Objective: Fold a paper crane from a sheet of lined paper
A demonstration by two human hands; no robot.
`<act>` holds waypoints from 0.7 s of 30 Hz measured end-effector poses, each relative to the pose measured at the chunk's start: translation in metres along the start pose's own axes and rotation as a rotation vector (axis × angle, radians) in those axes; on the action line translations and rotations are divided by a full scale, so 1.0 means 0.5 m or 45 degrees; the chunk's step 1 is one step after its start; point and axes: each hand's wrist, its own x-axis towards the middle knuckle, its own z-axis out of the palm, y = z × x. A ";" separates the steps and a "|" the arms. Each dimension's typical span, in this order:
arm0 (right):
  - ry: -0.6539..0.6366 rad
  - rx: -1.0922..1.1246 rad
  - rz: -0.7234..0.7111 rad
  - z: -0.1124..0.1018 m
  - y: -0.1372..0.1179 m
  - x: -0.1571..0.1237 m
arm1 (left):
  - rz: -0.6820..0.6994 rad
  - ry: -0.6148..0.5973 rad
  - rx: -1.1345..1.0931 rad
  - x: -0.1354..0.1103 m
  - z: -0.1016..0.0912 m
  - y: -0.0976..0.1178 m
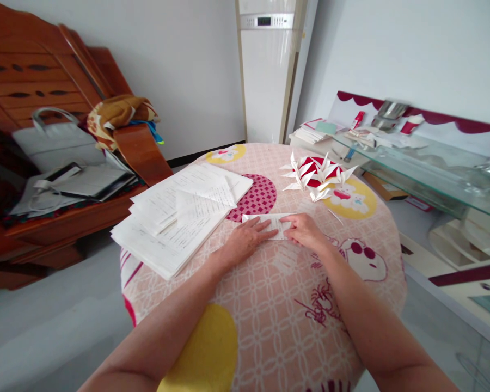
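A narrow folded sheet of paper [274, 223] lies on the patterned tablecloth in front of me, with faint writing showing on it. My left hand [248, 239] rests flat over its left part, fingers stretched out across the paper. At its right end is my right hand [304, 230], index finger on the paper and the other fingers curled; the paper's edge seems to be between them. Beyond the right hand stand several white folded paper cranes [316, 174], grouped together on a red patch. A thin white stick-like piece [335, 217] lies near the right hand.
Left of my hands lies a stack of written sheets [163, 256], with a loose folded sheet [206, 204] on top. The round table [269, 305] has a cloth cover. A glass shelf [433, 174] with clutter stands right; a wooden bench [141, 155] stands left.
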 end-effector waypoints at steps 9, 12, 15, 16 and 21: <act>0.045 -0.136 0.000 -0.002 -0.007 -0.002 | 0.146 -0.015 -0.224 -0.014 -0.014 -0.022; 0.047 -0.130 0.009 -0.001 -0.007 -0.002 | 0.127 0.003 -0.309 -0.027 -0.018 -0.034; 0.050 -0.126 0.008 0.000 -0.005 -0.001 | 0.098 0.007 -0.310 -0.038 -0.018 -0.048; 0.051 -0.124 0.010 0.000 -0.004 -0.001 | 0.084 0.007 -0.299 -0.041 -0.019 -0.053; 0.052 -0.096 0.021 0.002 0.000 -0.001 | 0.078 -0.017 -0.277 -0.052 -0.032 -0.072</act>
